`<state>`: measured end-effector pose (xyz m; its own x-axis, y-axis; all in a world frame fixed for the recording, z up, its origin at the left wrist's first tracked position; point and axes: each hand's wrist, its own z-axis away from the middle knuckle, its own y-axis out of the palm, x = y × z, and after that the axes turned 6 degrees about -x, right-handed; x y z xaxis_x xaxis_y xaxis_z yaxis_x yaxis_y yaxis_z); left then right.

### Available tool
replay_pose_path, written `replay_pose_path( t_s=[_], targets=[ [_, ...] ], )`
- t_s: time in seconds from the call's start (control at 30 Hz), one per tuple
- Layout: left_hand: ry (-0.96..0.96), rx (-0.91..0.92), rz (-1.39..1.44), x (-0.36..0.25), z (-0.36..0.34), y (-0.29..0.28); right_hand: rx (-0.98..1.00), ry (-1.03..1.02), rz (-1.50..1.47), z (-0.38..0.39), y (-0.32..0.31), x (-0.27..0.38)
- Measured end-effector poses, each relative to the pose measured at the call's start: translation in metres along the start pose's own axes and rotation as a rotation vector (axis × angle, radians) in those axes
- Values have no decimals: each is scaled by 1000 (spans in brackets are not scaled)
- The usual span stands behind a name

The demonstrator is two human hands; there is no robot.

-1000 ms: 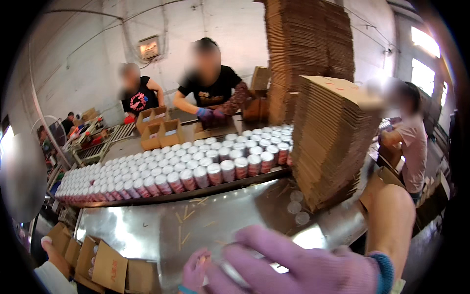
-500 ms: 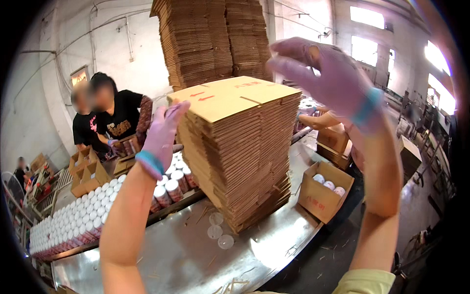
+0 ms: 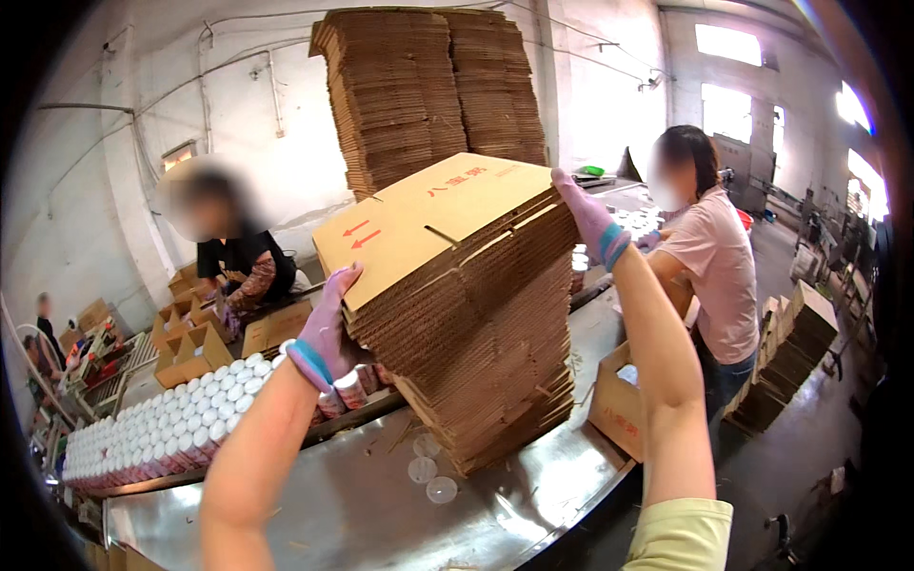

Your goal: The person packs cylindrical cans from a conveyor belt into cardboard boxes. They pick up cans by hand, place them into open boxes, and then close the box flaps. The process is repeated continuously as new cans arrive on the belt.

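Note:
A tall stack of flattened cardboard boxes [image 3: 476,333] stands in front of me on a metal table [image 3: 352,504]. Its upper part is tilted and turned against the layers below. My left hand [image 3: 329,328], in a purple glove with a blue cuff, is closed on the near left corner of this upper part, thumb on top. At the far right corner, my right hand [image 3: 590,217], gloved the same way, grips the edge; its fingers are partly hidden by the cardboard. Several clear round plastic lids [image 3: 422,470] lie by the foot of the stack.
Rows of white-topped cans [image 3: 181,419] line the table's left side, near open cartons [image 3: 193,355]. Another carton [image 3: 612,404] sits right of the stack. Behind rises a taller cardboard stack [image 3: 433,105]. Co-workers stand at left [image 3: 249,262] and right [image 3: 719,271].
Both hands, open and beside the stack before, have closed on its upper part. My right hand came down to the corner. The top layers have turned and tilted.

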<state>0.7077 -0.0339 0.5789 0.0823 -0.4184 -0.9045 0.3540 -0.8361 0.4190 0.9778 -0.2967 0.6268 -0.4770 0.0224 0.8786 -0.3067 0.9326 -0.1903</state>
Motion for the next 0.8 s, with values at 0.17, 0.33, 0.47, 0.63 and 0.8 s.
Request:
replay_pose_path(
  t_s=[0.17,0.33,0.47,0.63,0.8],
  targets=[
    [420,60,90,24,70,-60,104,-228,145,68,38,57],
    [330,-231,318,67,174,-186,409,-245,-8,186,114,85],
    [335,-322,279,133,267,-277,651,5,-137,262,164,33],
    [-114,-524,-204,175,365,-300,676,576,91,404,246,-94],
    [-179,-466,-1255,237,420,-347,816,858,48,467,277,-136]
  ],
)
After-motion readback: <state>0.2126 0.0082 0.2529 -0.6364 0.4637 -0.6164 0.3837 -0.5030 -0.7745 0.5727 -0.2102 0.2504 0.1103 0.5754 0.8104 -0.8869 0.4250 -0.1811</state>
